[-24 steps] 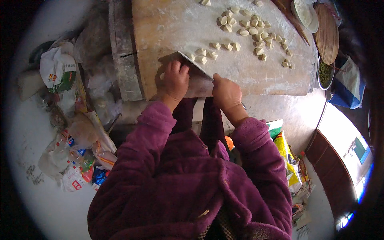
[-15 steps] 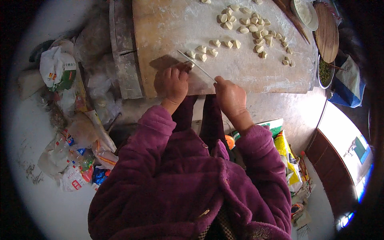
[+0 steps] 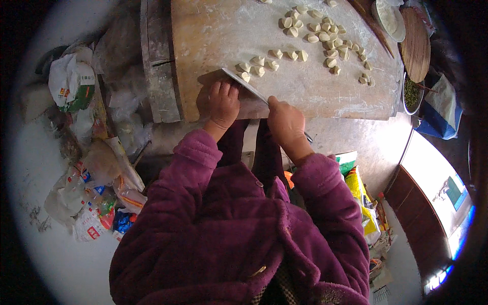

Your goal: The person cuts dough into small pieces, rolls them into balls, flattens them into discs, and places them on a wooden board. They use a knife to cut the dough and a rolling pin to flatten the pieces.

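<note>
In my right hand (image 3: 286, 122) is the handle of a knife (image 3: 246, 85), its pale blade slanting up and left across the near part of a floured wooden board (image 3: 203, 40). My left hand (image 3: 223, 104) rests on the board just left of the blade, its fingers curled down. What those fingers hold, if anything, is hidden beneath them. Right beside the blade's far side lies a small cut dough piece (image 3: 245, 77). Several more dough pieces (image 3: 324, 36) are scattered over the board, farther away and to the right.
A rolling pin (image 3: 373, 28) lies along the board's right side. Beyond it are a bowl of flour (image 3: 389, 20), a round slatted lid (image 3: 415, 46) and a bowl of green filling (image 3: 412, 95). Plastic bags (image 3: 73, 84) crowd the left. A yellow bag (image 3: 360, 193) sits below the board.
The blade has tilted, so more of its flat face shows. My right hand has shifted slightly left, and my left hand's fingers have drawn back a little from the blade.
</note>
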`<state>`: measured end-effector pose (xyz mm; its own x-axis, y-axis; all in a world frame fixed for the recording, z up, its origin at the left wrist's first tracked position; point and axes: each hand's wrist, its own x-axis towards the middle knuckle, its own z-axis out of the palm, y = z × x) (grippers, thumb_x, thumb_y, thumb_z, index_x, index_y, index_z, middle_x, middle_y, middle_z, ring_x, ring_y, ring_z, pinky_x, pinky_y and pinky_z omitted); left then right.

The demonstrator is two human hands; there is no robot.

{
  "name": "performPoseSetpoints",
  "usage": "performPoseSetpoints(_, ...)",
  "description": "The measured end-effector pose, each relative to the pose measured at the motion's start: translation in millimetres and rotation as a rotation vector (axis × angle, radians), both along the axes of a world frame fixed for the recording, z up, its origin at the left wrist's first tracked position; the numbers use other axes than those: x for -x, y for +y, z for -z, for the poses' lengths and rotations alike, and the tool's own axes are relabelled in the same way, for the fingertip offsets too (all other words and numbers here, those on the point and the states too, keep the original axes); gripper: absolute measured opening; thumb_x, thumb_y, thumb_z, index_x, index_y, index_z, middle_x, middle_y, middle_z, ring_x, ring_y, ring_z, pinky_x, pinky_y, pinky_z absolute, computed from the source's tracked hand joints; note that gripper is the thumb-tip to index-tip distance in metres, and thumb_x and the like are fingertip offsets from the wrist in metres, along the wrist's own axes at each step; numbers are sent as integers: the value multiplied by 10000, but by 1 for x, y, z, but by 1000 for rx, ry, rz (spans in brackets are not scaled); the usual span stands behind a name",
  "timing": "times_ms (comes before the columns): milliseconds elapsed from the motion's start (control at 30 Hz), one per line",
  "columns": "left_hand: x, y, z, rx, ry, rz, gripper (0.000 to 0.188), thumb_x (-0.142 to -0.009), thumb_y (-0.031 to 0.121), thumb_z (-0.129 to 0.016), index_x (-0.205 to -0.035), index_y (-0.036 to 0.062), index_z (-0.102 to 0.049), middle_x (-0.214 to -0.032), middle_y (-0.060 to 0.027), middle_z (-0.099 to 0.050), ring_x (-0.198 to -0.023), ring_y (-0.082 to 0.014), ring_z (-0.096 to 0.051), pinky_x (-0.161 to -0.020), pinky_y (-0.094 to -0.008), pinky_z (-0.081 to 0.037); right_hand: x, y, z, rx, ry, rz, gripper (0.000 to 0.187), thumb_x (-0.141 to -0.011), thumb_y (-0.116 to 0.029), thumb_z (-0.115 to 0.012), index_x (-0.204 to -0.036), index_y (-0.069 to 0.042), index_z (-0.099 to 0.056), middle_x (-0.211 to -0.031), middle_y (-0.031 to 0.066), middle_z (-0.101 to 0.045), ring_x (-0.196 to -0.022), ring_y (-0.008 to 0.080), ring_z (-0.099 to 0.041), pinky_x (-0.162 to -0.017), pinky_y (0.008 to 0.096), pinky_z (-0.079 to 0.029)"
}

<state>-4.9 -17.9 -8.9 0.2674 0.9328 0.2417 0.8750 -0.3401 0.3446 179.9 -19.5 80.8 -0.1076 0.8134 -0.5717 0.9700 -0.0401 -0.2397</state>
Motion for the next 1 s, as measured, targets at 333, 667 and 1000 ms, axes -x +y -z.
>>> performPoseSetpoints(333,8,0,-7,11,-38,-153,191,-768,94,-668,-942,41,-614,-1020,-147,-596,-968,-360,-554,-824,-470,-466,-10,-3,-4,-77,83,15,126,-901,-239,-559,-945,-122,-569,-798,148,-668,-762,361,-660,-635,487,-514)
performPoseSetpoints(667,7,8,-1,-139,-107,-179,182,-841,99,-666,-1016,52,-649,-987,-111,-638,-909,-325,-586,-787,-422,-499,7,0,-28,-33,64,-20,123,-869,-138,-495,-959,-111,-575,-835,147,-678,-781,364,-676,-649,477,-536)
performPoseSetpoints(1000,12,-11,-2,132,-1,-128,221,-717,85,-678,-930,56,-627,-1105,-157,-557,-993,-380,-526,-861,-478,-435,16,6,8,51,53,15,137,-878,-152,-481,-963,-105,-577,-866,156,-685,-819,383,-674,-680,492,-536)
